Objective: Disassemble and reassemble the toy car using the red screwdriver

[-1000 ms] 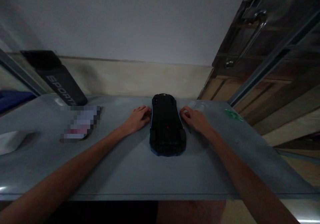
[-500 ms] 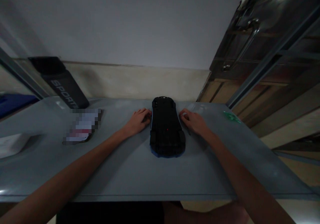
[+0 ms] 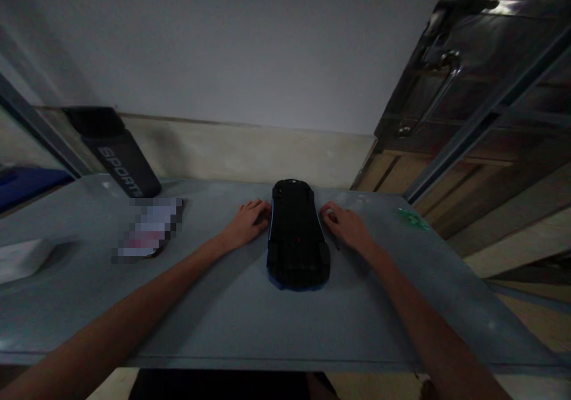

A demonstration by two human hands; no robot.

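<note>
A toy car [image 3: 297, 227] lies upside down in the middle of the table, its black underside facing up and blue body edges showing at the rim. A small red dot shows on the underside. Against its left side rests my left hand [image 3: 245, 223], the fingers loosely bent and the thumb apart, holding nothing that I can see. My right hand [image 3: 345, 224] is at the car's right side with its fingers curled in. A thin dark tip [image 3: 336, 246] pokes out below that hand; its kind is too small and dim to tell.
On the grey table [image 3: 214, 323], a black SPORTS bottle [image 3: 120, 156] stands at the back left. A blurred-out flat object [image 3: 149, 227] lies before it, with a white box [image 3: 22, 260] farther left. Green bits [image 3: 413, 219] lie at the right. A wall [image 3: 250, 150] runs behind.
The view has tilted slightly, so the table and everything on it appear a little lower. Both hands keep their places beside the upturned car.
</note>
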